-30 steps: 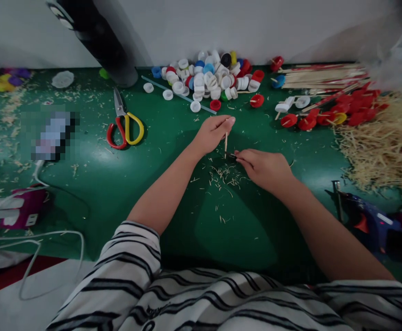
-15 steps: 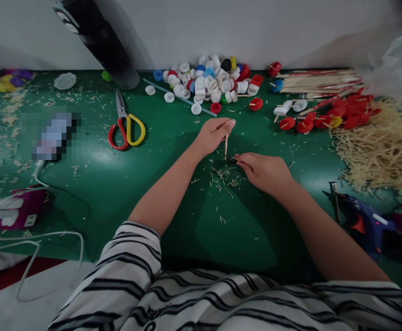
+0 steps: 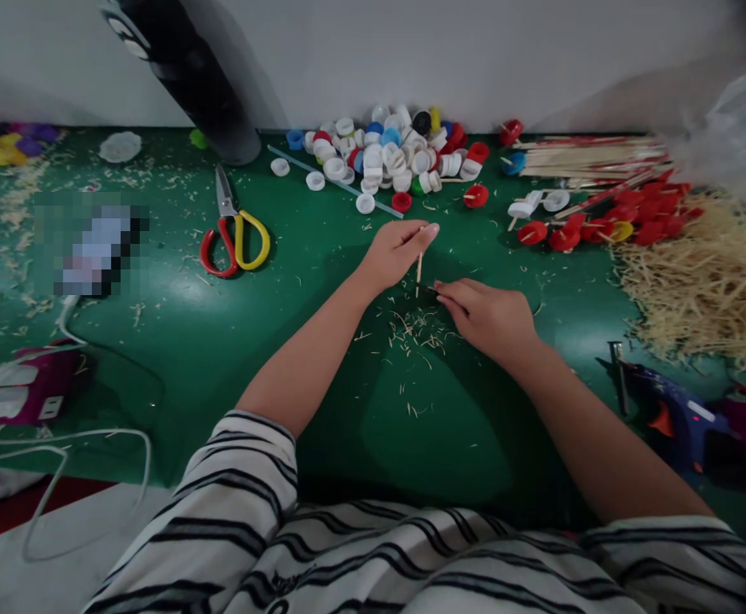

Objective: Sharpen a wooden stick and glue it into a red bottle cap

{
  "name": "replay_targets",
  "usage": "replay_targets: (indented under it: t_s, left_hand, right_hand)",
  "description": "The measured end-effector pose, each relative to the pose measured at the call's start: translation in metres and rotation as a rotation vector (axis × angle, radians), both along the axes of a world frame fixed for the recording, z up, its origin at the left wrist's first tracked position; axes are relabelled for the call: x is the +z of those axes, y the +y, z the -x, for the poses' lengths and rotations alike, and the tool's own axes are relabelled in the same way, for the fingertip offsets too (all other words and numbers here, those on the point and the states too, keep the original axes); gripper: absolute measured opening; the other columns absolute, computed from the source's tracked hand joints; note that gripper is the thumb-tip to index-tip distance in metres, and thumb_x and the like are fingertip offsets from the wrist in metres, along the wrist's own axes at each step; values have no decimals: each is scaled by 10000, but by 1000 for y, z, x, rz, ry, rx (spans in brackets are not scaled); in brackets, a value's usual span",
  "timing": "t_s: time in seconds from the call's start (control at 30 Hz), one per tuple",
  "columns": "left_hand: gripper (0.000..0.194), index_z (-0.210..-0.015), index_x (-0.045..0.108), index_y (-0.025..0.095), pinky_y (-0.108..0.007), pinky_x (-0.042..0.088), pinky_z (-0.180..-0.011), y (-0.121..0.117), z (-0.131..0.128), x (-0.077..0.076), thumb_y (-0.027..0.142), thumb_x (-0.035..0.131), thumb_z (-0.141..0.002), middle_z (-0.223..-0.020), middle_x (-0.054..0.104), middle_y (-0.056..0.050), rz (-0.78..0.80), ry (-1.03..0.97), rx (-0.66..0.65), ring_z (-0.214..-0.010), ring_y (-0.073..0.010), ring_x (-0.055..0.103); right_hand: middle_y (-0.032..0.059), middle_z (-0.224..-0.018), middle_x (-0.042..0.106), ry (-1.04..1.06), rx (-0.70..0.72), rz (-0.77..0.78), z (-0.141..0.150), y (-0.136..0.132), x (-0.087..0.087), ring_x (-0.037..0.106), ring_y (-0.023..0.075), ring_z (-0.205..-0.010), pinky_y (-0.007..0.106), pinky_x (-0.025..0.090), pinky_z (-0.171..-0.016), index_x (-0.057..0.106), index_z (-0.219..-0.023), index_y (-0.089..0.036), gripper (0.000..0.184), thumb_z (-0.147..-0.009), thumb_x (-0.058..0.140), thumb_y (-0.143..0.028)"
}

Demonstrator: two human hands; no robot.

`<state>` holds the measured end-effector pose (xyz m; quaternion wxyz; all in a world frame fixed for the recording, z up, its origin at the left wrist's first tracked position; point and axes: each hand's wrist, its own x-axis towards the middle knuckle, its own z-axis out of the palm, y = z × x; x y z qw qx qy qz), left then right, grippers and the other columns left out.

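l hand [image 3: 393, 256] pinches thin wooden stick [image 3: 419, 269] near shavings [image 3: 409, 327] on green table [image 3: 436, 469]; r hand [image 3: 488, 317] grips small dark tool [image 3: 430, 288], prob a blade, by stick's lower end, contact unclear. step looks like whittling; next stroke calls for steady stick, shallow angle, l hand clear

We are looking at a craft workshop: wood shavings [image 3: 419, 331] litter our green table [image 3: 193, 341], alongside heaped plastic bottle caps [image 3: 389, 158], wooden sticks [image 3: 593, 159], scissors [image 3: 228, 220] and a hot-glue gun [image 3: 683, 402].
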<state>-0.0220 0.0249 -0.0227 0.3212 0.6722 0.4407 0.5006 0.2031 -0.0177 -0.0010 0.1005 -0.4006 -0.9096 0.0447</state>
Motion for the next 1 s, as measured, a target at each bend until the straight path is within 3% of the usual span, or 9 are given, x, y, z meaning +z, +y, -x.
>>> replay_targets:
  t_s: [0.4, 0.77, 1.0]
  left_hand:
    - [687, -633, 363, 229, -321, 302, -561, 1, 1, -3, 788, 408, -1029, -577, 389, 36, -2, 25, 10, -547, -113, 377]
    - [705, -610, 374, 228, -327, 292, -565, 0, 0, -1, 802, 420, -1018, -563, 380, 38, -17, 7, 22, -534, -113, 375]
    - [715, -594, 359, 215, -318, 242, -555, 1, 1, -4, 784, 477, -1009, -555, 322, 50, -34, -16, 25, -524, -96, 324]
  right_hand:
    - [55, -1148, 835, -75, 15, 95, 2, -4, 8, 725, 220, -875, 313, 294, -561, 780, -1243, -263, 385, -1100, 434, -349]
    - [49, -1130, 838, -131, 18, 91, 0, -9, 12, 719, 211, -820, 313, 235, -554, 788, -1189, -263, 384, -1101, 424, -352]
    - [57, -1171, 833, -100, -9, 62, 3, -4, 5, 725, 208, -899, 320, 238, -575, 777, -1309, -274, 435, -1135, 397, -393]
